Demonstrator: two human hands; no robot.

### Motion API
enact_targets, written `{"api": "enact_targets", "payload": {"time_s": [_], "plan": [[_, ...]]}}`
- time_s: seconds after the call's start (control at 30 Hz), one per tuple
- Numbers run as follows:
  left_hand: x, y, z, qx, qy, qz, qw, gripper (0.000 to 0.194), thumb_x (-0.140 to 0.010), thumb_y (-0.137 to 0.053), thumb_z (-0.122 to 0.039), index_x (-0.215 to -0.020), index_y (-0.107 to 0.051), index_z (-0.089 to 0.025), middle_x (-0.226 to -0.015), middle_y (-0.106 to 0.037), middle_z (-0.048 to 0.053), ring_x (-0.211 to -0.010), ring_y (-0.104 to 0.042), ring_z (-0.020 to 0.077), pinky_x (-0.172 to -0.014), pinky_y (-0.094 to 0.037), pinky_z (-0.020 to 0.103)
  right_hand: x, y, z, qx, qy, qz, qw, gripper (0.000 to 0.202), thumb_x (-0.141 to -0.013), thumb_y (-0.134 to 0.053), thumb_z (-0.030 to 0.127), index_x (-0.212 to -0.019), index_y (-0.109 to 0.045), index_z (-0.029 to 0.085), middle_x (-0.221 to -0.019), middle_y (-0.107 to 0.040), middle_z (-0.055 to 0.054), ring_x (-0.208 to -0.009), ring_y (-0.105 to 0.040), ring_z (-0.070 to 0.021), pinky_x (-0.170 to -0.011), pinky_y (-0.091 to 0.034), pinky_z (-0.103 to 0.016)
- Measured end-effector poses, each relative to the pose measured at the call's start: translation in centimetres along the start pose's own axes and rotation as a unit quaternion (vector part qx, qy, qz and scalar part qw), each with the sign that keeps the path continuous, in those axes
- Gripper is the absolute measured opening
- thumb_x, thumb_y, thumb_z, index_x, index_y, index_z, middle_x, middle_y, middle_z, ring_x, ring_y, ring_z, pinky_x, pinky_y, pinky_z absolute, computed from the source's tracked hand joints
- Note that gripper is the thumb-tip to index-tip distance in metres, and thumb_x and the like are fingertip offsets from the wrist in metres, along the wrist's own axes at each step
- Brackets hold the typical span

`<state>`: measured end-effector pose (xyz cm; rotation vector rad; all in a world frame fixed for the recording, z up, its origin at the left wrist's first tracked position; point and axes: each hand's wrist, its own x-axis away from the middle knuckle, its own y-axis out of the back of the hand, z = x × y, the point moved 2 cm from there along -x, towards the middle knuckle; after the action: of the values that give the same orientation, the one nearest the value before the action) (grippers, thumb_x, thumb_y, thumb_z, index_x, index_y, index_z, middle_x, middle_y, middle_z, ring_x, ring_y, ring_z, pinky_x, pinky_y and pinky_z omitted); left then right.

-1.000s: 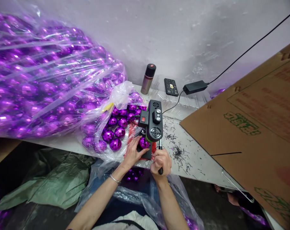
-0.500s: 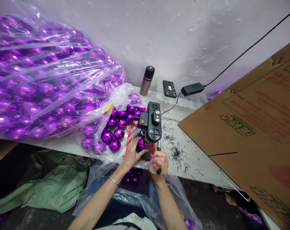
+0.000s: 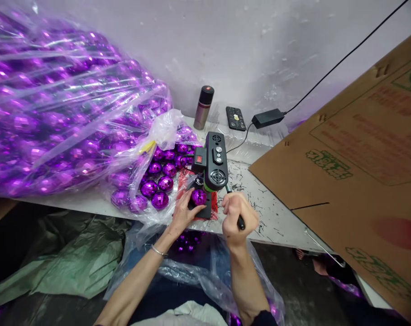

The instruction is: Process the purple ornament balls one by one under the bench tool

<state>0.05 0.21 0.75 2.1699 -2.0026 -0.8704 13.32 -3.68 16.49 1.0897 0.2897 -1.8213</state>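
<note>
A black bench press machine (image 3: 215, 160) with round vents, silver buttons and a red switch stands on the worktable. My right hand (image 3: 240, 217) is wrapped around its black-tipped lever handle (image 3: 241, 222), off to the machine's right side. On the dark base, below the machine's head, rests a shiny purple faceted ball (image 3: 198, 197). My left hand (image 3: 183, 210) grips this ball from the left and front, between fingers and thumb. Several more purple balls (image 3: 160, 199) lie at the left, partly inside clear plastic.
A huge clear bag of purple balls (image 3: 66, 117) fills the left. Behind the machine are a bottle (image 3: 203, 108), a phone (image 3: 236, 118) and a power adapter (image 3: 268, 118). A cardboard box (image 3: 355, 176) leans in from the right. Black scraps litter the table (image 3: 276, 226).
My right hand has moved right with the lever handle, which now slants outward. My left hand stays at the ball. The whole view has shifted slightly.
</note>
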Motion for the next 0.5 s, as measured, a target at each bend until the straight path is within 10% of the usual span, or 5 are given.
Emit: {"api": "enact_targets", "payload": {"time_s": [0.17, 0.37, 0.5], "plan": [[5.2, 3.5, -0.3, 0.018, 0.034, 0.02, 0.999, 0.071, -0.083, -0.078, -0.056, -0.142, -0.058, -0.022, -0.138, -0.069, 0.013, -0.128, -0.066, 0.0328, -0.11, -0.053, 0.048, -1.0, -0.3, 0.7, -0.012, -0.005, -0.027, 1.0, 0.035, -0.1, -0.046, 0.012, -0.066, -0.047, 0.021, -0.061, -0.05, 0.002, -0.059, -0.052, -0.0113, -0.057, -0.038, -0.029], [13.2, 4.4, 1.4, -0.02, 0.14, 0.298, 0.944, 0.087, -0.069, -0.085, -0.061, -0.143, -0.059, -0.023, -0.134, -0.072, 0.014, -0.122, -0.07, 0.0357, -0.107, -0.054, 0.047, -0.1, -0.5, 0.3, -0.003, 0.012, -0.036, 0.999, 0.034, -0.099, -0.046, 0.011, -0.066, -0.047, 0.021, -0.06, -0.05, 0.003, -0.059, -0.052, -0.0115, -0.056, -0.038, -0.029], [13.6, 4.6, 0.9, -0.079, 0.237, 0.408, 0.878, 0.094, -0.074, -0.081, -0.058, -0.154, -0.047, -0.023, -0.131, -0.073, 0.015, -0.116, -0.072, 0.0365, -0.1, -0.056, 0.046, 0.0, -0.5, 0.3, -0.006, 0.016, -0.033, 0.999, 0.034, -0.099, -0.045, 0.01, -0.067, -0.047, 0.021, -0.062, -0.051, 0.002, -0.059, -0.053, -0.0115, -0.056, -0.039, -0.028]]}}
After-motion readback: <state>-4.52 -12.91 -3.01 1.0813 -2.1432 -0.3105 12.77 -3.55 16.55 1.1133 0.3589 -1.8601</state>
